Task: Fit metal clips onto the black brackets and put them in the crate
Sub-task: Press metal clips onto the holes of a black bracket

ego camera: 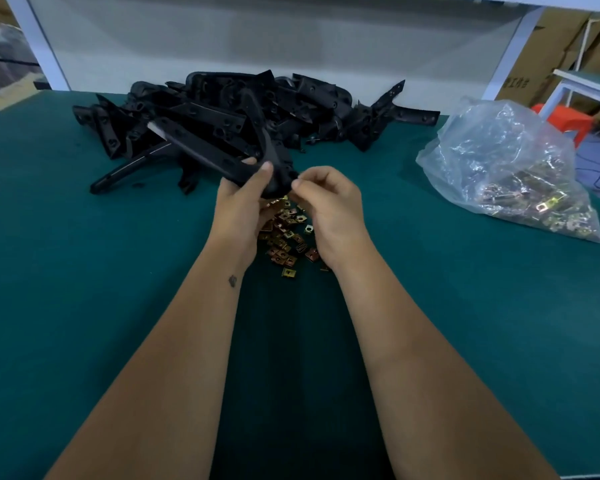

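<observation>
Above the loose clips (286, 233) on the desk (84, 271), my left hand (243, 199) grips a black bracket (274, 168). My right hand (326, 199) pinches at its lower end; a clip there is likely but hidden. Step: clip fitting. Next: press it fully home. Bracket pile (229, 112) lies behind, clip bag (510, 178) at right. No crate in view.

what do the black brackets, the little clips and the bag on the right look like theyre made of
Black brackets: likely moulded plastic, matt black with a dull sheen, though painted metal cannot be ruled out. Clips: thin stamped metal with a yellowish, brassy plated finish that glints. Bag: thin clear plastic film, crinkled and shiny, with more clips showing through it.
</observation>
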The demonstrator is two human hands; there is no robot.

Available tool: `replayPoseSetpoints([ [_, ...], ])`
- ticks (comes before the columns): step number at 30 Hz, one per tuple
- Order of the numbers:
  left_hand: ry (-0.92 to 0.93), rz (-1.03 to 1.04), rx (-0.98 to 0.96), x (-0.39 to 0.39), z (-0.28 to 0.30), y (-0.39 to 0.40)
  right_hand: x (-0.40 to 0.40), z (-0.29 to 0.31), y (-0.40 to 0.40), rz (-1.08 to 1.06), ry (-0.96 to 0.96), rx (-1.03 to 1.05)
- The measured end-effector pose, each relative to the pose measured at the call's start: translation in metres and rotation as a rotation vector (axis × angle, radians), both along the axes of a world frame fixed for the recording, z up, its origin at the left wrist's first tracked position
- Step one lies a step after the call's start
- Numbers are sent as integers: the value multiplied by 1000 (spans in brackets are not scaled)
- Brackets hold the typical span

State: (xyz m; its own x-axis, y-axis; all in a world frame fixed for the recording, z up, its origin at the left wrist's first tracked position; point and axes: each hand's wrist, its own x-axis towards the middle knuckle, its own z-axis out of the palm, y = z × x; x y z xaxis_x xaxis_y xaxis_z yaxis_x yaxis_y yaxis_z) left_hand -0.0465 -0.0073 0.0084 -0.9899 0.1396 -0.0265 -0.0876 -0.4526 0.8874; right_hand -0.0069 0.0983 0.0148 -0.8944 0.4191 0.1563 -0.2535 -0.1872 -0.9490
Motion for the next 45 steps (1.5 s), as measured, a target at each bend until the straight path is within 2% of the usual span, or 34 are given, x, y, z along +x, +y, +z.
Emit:
replayPoseSetpoints([
  [4, -81, 129, 77, -8, -1, -8, 7, -1, 8, -116, -103, 396],
  [7, -121, 97, 196, -13, -2, -14, 10, -6, 18, -241, -305, 786],
  [11, -152, 47, 261, -13, -2, -14, 7, -11, 19, -192, -455, 1166],
  [13, -157, 32, 272, -13, -2, -14, 5, -12, 17, -170, -447, 1233],
  [17, -161, 24, 292, -12, 0, -13, 4, -13, 17, -128, -375, 1104],
  [22, -187, -19, 348, -10, 4, -8, 4, -10, 20, -165, -244, 633],
  [28, -142, -79, 228, -1, 6, 0, 5, -3, 19, -86, -75, 147],
  [30, -129, -88, 201, 1, 6, 0, 5, -2, 18, -71, -50, 90],
  [36, -90, -66, 130, 1, 3, 1, 6, -3, 15, -64, -17, 104],
  [38, -45, -10, -28, -1, 2, 1, 5, -3, 14, -70, -22, 107],
  [42, 195, 159, -522, 2, -5, -1, 4, -5, 16, -91, -40, 111],
  [45, 283, 178, -709, 3, -11, 1, 4, -5, 16, -87, -49, 76],
])
